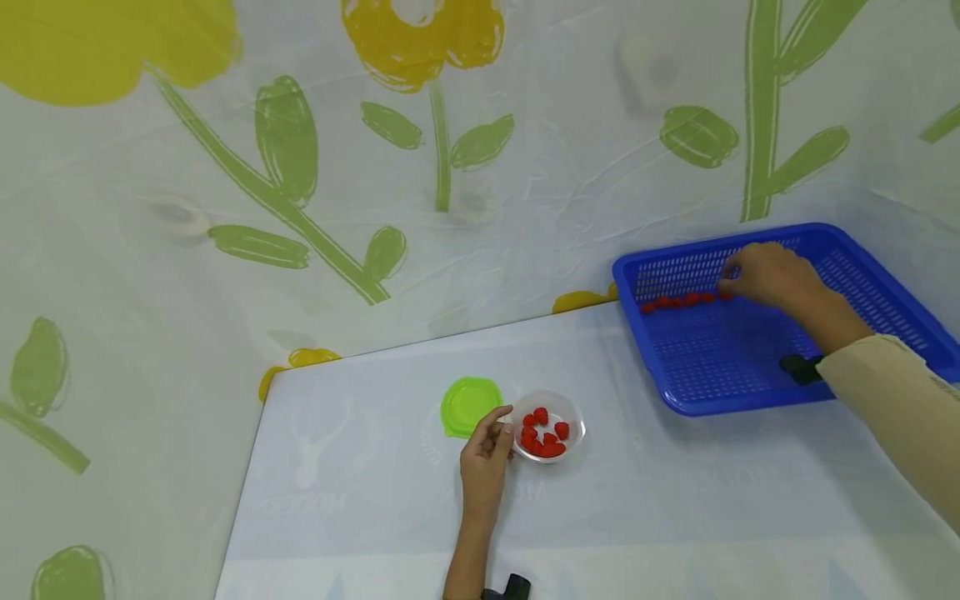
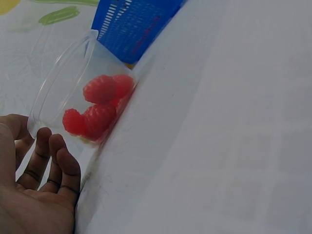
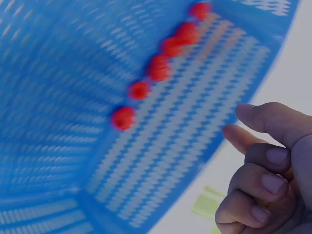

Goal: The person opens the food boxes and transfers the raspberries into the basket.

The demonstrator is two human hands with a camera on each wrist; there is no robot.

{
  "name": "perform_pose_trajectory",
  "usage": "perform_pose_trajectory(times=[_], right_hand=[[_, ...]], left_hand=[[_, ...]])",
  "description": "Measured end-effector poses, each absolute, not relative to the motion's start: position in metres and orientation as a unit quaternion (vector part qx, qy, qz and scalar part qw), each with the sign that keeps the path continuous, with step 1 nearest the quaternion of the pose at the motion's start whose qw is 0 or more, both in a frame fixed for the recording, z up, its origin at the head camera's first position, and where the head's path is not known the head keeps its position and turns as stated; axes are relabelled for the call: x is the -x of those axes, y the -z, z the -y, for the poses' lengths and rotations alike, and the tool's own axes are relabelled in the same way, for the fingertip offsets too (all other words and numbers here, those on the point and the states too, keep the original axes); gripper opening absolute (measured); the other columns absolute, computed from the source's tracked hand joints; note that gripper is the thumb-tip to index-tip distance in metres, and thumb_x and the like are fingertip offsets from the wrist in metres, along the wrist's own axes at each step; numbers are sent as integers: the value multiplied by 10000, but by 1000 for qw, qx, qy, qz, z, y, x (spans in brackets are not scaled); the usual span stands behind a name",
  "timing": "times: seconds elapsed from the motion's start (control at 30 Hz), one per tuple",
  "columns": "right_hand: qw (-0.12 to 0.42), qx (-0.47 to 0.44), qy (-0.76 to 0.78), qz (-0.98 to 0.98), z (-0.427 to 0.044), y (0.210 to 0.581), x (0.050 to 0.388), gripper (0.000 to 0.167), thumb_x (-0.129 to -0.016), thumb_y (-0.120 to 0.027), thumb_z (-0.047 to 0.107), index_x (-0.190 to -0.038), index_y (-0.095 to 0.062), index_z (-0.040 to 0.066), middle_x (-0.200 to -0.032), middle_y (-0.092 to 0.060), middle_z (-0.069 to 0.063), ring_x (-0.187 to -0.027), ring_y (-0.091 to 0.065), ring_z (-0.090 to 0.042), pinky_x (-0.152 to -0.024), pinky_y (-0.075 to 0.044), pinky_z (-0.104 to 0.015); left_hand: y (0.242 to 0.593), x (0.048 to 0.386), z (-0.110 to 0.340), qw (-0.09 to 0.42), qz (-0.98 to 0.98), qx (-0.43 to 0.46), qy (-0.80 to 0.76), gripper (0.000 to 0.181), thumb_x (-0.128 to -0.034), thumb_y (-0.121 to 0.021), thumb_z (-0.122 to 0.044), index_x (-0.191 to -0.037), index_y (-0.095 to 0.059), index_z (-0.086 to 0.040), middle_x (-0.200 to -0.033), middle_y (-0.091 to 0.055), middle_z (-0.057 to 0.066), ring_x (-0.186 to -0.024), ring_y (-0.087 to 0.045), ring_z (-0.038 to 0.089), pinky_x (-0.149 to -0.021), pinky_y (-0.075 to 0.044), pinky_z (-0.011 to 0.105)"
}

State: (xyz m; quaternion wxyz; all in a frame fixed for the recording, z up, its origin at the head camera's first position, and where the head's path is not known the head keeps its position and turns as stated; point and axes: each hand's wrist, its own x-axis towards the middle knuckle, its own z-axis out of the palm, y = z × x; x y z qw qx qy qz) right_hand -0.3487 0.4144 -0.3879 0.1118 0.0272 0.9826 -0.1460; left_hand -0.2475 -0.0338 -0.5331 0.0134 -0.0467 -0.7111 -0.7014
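A clear plastic bowl (image 1: 572,408) holds several red raspberries (image 1: 541,415). My left hand (image 1: 486,457) holds its near-left rim, thumb and fingers bent around the edge. Seen from the left wrist, the bowl's wall (image 2: 68,83) shows the raspberries (image 2: 100,117) through it. Inside the blue basket (image 1: 720,367), more raspberries (image 1: 692,298) lie in a row along the far wall. My right hand (image 1: 772,275) hovers over the right end of that row. In the right wrist view its thumb and index finger stand slightly apart with nothing between them; the other fingers are loosely curled.
A bright green lid (image 1: 468,404) lies on the white table (image 1: 360,492), just left of the bowl. The basket stands at the table's back right, against a flower-patterned sheet (image 1: 525,208) that hangs behind.
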Motion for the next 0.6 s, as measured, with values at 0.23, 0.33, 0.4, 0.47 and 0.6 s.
perform_pose_trajectory(times=[0.23,0.33,0.4,0.47,0.6], right_hand=[[66,16,160,-985,-375,366,326,328,-939,-679,228,-1137,-708,-32,-1104,-670,-286,-1006,-609,-498,-781,-495,-625],[50,37,163,-985,-359,363,318,288,-928,-700,214,-1110,-726,-7,-941,-703,-193,-843,-640,-368,-687,-519,-524],[44,47,168,-984,-348,361,312,279,-929,-704,221,-1108,-731,8,-838,-681,-96,-749,-597,-272,-613,-494,-441],[39,58,174,-982,-338,361,307,270,-933,-706,220,-1111,-733,19,-755,-623,-22,-686,-533,-221,-564,-440,-380],[31,72,189,-979,-317,361,297,269,-930,-715,213,-1121,-737,24,-742,-596,7,-666,-516,-187,-559,-422,-332]], left_hand=[[532,248,33,10,709,36,704,258,-983,-642,-92,-1239,-679,-83,-878,-602,122,-719,-539,350,-623,-510,237],[525,246,32,11,709,37,705,262,-980,-630,-43,-1238,-670,-32,-866,-602,145,-704,-535,348,-615,-508,242],[517,245,32,10,705,40,708,260,-979,-630,-38,-1235,-669,-16,-861,-604,139,-703,-536,343,-616,-507,241],[509,243,31,12,703,46,710,256,-976,-634,-38,-1227,-668,-1,-857,-603,139,-696,-541,327,-617,-513,251],[502,241,31,18,702,53,710,253,-973,-638,-38,-1220,-668,8,-855,-607,149,-687,-549,303,-615,-522,273]])
